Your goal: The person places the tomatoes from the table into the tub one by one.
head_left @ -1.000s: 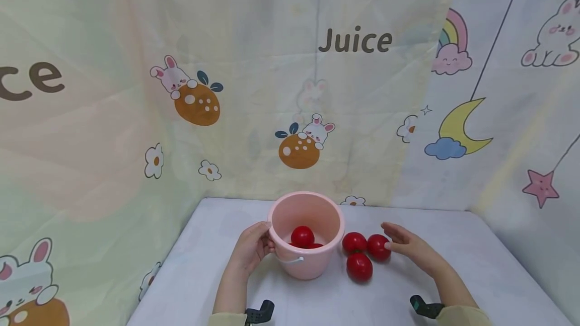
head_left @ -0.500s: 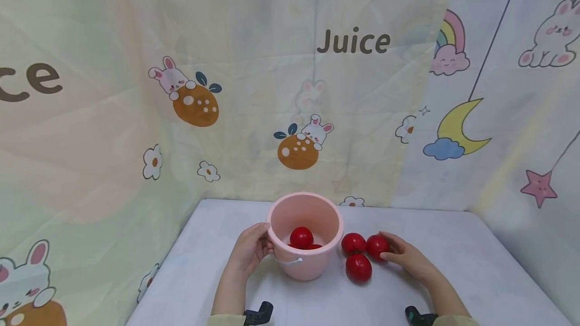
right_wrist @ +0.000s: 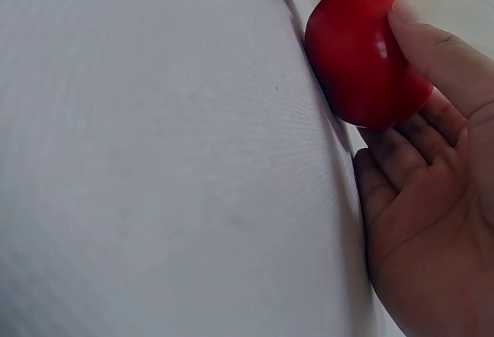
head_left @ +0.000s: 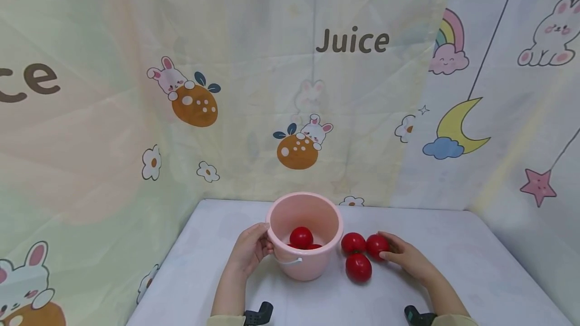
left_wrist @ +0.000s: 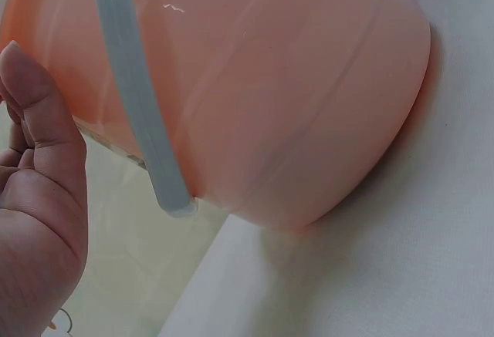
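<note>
A pink bucket (head_left: pixel 304 265) with a pale handle (left_wrist: pixel 139 98) stands on the white table, its mouth tipped toward me. My left hand (head_left: pixel 249 249) grips its rim on the left side, thumb at the outside in the left wrist view. Inside lie a shiny red tomato-like ball (head_left: pixel 301 237) and parts of at least one more. To the bucket's right, three similar balls sit close together. My right hand (head_left: pixel 410 259) holds the rightmost red ball (right_wrist: pixel 367 55), with the thumb over it and the fingers behind; it rests on the table.
The other two loose balls are a rear one (head_left: pixel 353 243) and a front one (head_left: pixel 358 268), both beside the held one. A printed cloth (head_left: pixel 254 64) hangs behind the white table (head_left: pixel 326 306) and along its sides. Each wrist wears a black band mount (head_left: pixel 259 313).
My right hand has come down and left onto the rightmost ball and closed round it, then stayed there. The left hand and bucket have hardly moved.
</note>
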{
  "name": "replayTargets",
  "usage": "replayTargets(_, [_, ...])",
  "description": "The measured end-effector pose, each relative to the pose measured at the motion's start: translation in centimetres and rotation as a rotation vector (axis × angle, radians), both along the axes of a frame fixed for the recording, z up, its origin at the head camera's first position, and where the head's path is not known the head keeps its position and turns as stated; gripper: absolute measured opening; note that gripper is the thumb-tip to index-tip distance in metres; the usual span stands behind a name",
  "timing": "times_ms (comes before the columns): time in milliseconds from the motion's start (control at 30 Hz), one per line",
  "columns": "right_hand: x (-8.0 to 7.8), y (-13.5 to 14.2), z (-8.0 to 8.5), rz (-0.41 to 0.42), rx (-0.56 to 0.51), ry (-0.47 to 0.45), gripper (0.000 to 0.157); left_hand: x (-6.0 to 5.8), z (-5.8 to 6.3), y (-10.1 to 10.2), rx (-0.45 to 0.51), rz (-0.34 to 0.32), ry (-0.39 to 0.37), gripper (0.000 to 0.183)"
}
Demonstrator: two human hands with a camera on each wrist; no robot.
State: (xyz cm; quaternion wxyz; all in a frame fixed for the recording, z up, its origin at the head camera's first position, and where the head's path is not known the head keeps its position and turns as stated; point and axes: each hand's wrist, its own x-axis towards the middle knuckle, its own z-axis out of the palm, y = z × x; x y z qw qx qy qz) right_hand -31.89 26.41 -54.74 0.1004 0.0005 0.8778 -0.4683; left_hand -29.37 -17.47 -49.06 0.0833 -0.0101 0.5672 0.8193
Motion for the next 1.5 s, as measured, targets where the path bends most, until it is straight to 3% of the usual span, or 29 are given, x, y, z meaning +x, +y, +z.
replayTargets(700, [-0.5,0.8,-0.4,0.000,0.027,0.023,0.083,0.0,0.0,0.0,-0.007,0.010,0.009,0.036])
replayTargets(900, [-0.8,1.4,0.4,-0.015,0.029,-0.005,0.085,0.0,-0.1,0.2,-0.021,0.021,0.010,0.038])
replayTargets(1133, [-1.3,1.4,3.0,0.000,0.018,0.002,0.086,-0.1,-0.1,0.2,-0.017,0.026,0.006,0.035])
replayTargets(1333, [-2.0,0.8,6.7,0.041,0.012,0.062,0.086,0.0,0.0,0.2,-0.010,0.026,0.012,0.030])
replayTargets(1500, [-2.7,-0.4,10.0,0.114,-0.032,0.144,0.077,-0.1,-0.1,0.2,-0.009,0.029,0.010,0.029])
